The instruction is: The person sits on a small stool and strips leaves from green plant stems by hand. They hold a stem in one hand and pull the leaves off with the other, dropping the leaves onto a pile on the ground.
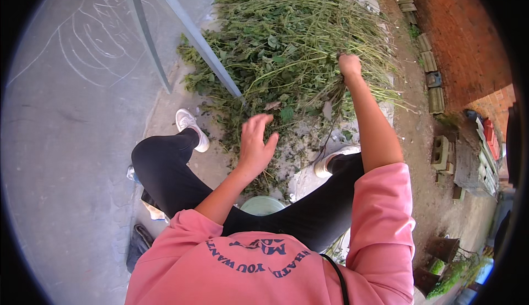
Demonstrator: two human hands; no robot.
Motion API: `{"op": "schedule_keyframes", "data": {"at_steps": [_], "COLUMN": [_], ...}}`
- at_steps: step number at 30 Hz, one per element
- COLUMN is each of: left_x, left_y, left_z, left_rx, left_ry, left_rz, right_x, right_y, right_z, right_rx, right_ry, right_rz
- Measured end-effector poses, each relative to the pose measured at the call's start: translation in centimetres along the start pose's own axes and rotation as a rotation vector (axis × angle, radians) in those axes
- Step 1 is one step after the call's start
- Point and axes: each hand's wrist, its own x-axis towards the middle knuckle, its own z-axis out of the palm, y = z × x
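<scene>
A broad heap of cut green plant stalks [285,44] with leaves lies on the ground before me. My right hand [350,64] is closed around some stalks at the heap's right side, and dry stems hang below the fist. My left hand [257,141] is held above the heap's near edge, fingers apart and nothing in it. Between my legs stands a pale green round tub [263,206], partly hidden by my thighs; its contents are not clear. Loose leaf bits [285,156] litter the ground between my white shoes.
Two grey metal legs [194,40] come down at the heap's left edge. Grey concrete [74,139] with chalk lines spreads to my left. On the right are a dirt strip [413,139], a hollow concrete block [439,150], a brick surface [463,36] and plant pots [442,249].
</scene>
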Motion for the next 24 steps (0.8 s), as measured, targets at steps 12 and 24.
{"op": "schedule_keyframes", "data": {"at_steps": [12,24], "left_x": [8.4,7.4], "left_y": [8.9,4.7], "left_z": [-3.8,2.6], "left_rx": [-0.332,0.402], "left_ry": [-0.008,-0.276], "left_rz": [0.387,0.426], "right_x": [-5.9,-6.7], "right_y": [-3.1,-3.4], "right_z": [1.8,3.1], "right_rx": [-0.073,-0.095], "right_ry": [-0.062,-0.103], "right_rz": [-0.008,-0.029]}}
